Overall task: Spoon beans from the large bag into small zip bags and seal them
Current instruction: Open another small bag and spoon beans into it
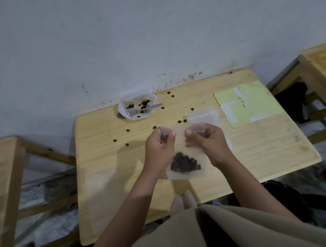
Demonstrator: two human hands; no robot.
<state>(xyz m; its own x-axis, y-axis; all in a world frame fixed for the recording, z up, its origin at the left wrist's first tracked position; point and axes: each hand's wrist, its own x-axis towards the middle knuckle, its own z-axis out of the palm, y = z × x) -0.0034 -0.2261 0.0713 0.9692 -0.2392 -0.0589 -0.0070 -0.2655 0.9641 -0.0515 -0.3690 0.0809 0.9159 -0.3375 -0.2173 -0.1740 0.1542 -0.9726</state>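
Small zip bag [183, 150]: I have it held up just above the desk [256, 151], its top strip pinched at two points, my left hand [160, 148] on the left end and my right hand [208, 143] on the right. Both grips are clenched on that strip, thumbs toward me and fingers behind. The dark beans [185, 163] have slumped into a heap at the bottom, well below the closure, and I judge that is why the bag hangs upright: the strip stays free of beans so it can be pressed shut. Sealing looks like the step in hand; I cannot tell whether the zip is already closed along its length.

The large bag [138, 106] sits rolled open near the far edge by the wall, with the spoon [147, 109] lying in it, handle pointing right, within easy reach for the next scoop. Loose beans [154, 127] lie scattered on the desk between it and my hands. An empty zip bag [204, 116] lies flat just beyond my right hand, presumably next in line.

A pale green sheet [257, 101] with white patches lies to the right; any writing on it is too blurred to read. I see no brand anywhere.
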